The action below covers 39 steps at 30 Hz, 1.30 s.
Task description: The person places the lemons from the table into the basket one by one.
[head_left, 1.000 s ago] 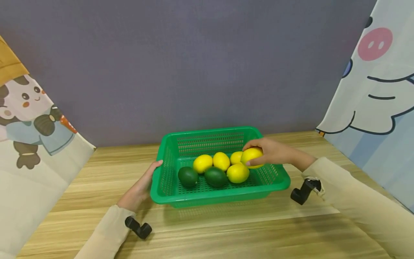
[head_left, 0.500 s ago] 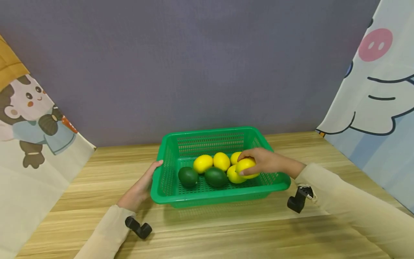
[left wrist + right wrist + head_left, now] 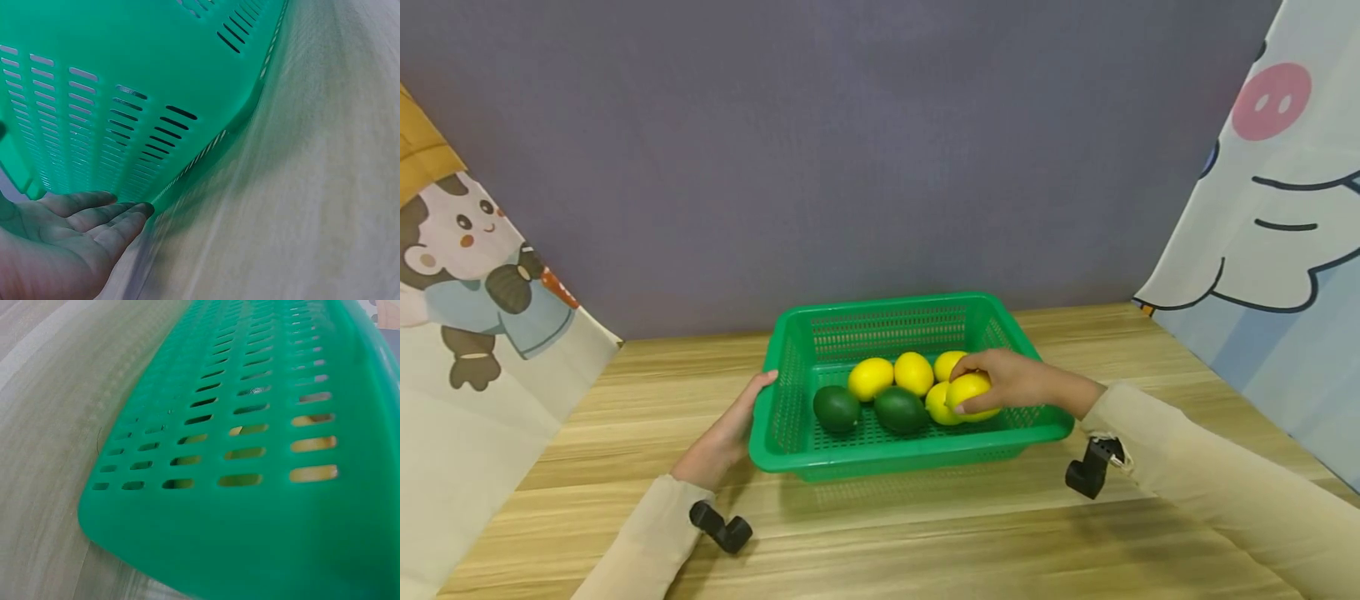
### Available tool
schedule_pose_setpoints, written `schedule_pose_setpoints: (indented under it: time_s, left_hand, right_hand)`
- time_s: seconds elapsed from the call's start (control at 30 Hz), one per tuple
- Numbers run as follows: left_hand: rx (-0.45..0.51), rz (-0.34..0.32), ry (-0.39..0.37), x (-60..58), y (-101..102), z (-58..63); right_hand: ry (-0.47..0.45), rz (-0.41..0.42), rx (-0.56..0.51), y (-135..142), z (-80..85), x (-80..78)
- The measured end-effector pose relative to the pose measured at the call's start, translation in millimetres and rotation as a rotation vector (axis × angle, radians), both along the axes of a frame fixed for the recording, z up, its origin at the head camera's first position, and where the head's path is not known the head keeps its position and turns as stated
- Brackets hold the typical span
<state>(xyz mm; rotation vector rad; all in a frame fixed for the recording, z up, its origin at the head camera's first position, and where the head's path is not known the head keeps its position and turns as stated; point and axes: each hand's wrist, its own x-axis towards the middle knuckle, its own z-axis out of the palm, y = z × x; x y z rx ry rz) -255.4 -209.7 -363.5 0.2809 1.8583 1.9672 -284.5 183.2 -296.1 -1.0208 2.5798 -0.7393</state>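
Note:
In the head view, a green plastic basket [image 3: 887, 454] stands on the table, holding several yellow lemons [image 3: 871, 379] and two dark green avocados [image 3: 901, 410]. My left hand [image 3: 730, 425] holds the basket's left end, thumb over the rim. The left wrist view shows the fingers [image 3: 112, 231] extended along the slotted outer wall. My right hand [image 3: 1015, 383] reaches over the right end and grips a lemon [image 3: 968, 390] between thumb and fingers. This lemon overlaps another lemon [image 3: 938, 406] at the front. In the right wrist view, the basket wall [image 3: 206, 531] hides the right hand.
The wood-grain table [image 3: 880, 542] spreads in front of the basket and to both sides. Behind it rises a grey backdrop [image 3: 880, 167]. Printed cartoon cloths hang at left [image 3: 512, 400] and right [image 3: 1247, 242].
My right hand has come left and down into the basket with the lemon, mostly in the first half second, and then settled slightly lower. The left hand and the basket have stayed put.

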Motion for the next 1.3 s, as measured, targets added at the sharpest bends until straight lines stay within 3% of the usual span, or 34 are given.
schedule_pose_setpoints:
  time_s: [0.4,1.3]
  left_hand:
    - [0.006,-0.010,-0.002,-0.3,-0.2,0.3]
    - [-0.006,0.010,-0.007,-0.7,0.7,-0.1]
  right_hand:
    - [0.002,0.003,0.010,3.3,-3.6,1.7]
    - [0.002,0.091,0.036,6.1,-3.0,4.1]
